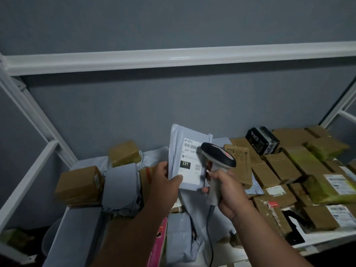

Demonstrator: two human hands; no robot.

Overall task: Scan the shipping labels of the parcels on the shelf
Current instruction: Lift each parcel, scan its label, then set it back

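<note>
a grey wall (173,26) fills the background behind a white metal shelf (173,58), whose upper rail crosses the view and whose uprights slant down at both sides. the shelf deck is crowded with parcels: brown cardboard boxes (279,166) packed close together on the right, some wrapped in yellowish tape, a few with white labels too blurred to read, and a black box (262,140) with white characters lying on top of them near the back. on the left lie grey poly bags (119,189) among more brown boxes (79,185), and a pink box (159,241) shows low between the forearms

at the centre the left hand (165,182) holds up a grey mailer parcel (189,157), tilted nearly upright with its face toward the camera; the thumb lies across the lower left corner of its front and the fingers are behind it, out of sight. the right hand (225,189) is wrapped around the handle of a barcode scanner (217,160), grey with a black head and a red mark on top. the head sits just in front of the parcel's right edge, overlapping the label's right side; its cable hangs down below the hand

the white shipping label (189,162) carries a barcode at the top, the digits "231-239-" beneath it, a black block with "231" in white, and a small qr code at the lower right. the logo text at the top is too small to read
</note>
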